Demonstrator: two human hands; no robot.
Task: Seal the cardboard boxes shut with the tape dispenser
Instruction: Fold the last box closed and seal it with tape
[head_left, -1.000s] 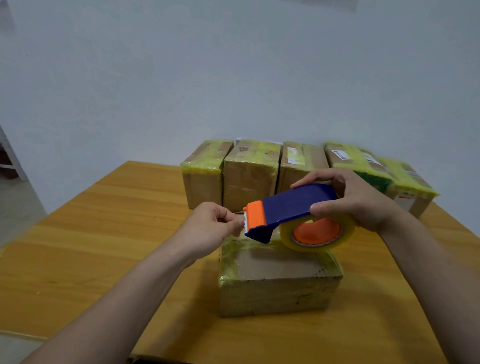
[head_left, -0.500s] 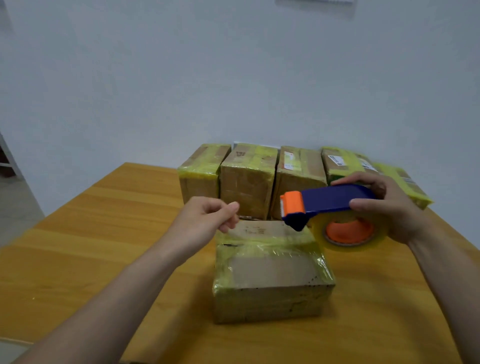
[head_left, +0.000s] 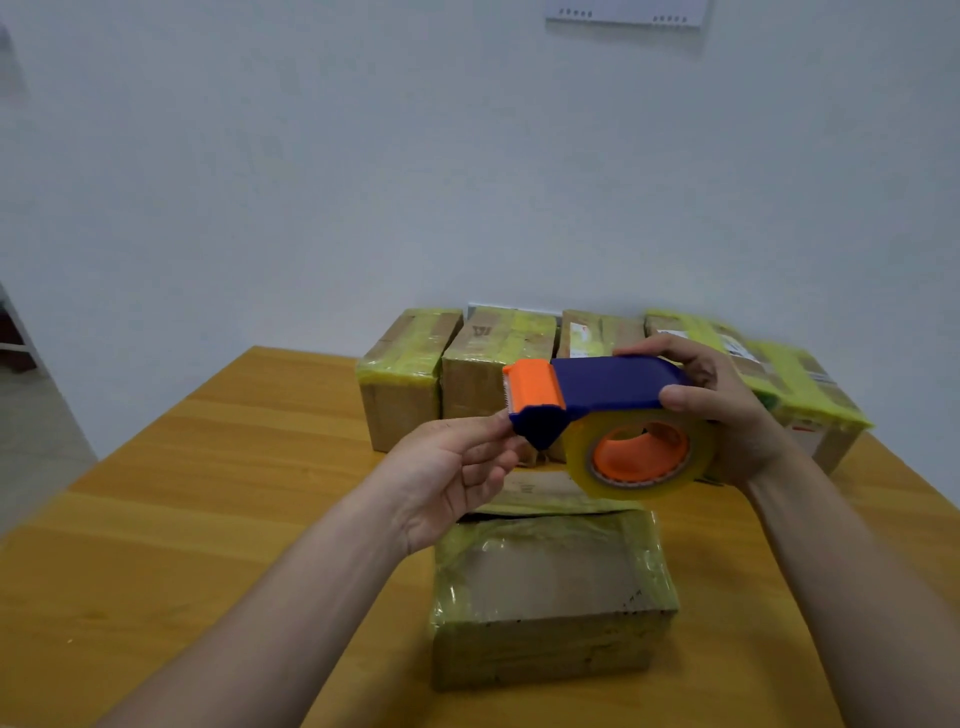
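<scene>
- Fingers (head_left: 681, 400) of right hand (head_left: 737, 421) wrap blue-and-orange plastic tape dispenser (head_left: 608, 387), held in air.
- Fingertips of left hand (head_left: 447, 478) pinch its orange cutter end.
- Taped brown cardboard box (head_left: 550, 577) sits below the hands, toward wooden bench (head_left: 208, 519) near edge.
- Row of taped boxes (head_left: 405, 384) along far edge; pale wall (head_left: 363, 156) behind.

Right hand (head_left: 730, 415) grips the tape dispenser (head_left: 608, 387); left hand (head_left: 452, 480) pinches its nose.

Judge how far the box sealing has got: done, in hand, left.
Done: the back row of boxes carries yellowish tape. In hand: the right hand grips the tape dispenser above the near box, the left hand at its cutter end; whether it pinches tape is unclear. Left: the near box, partly taped, shows a dark gap along its far top edge, likely needing tape.
</scene>
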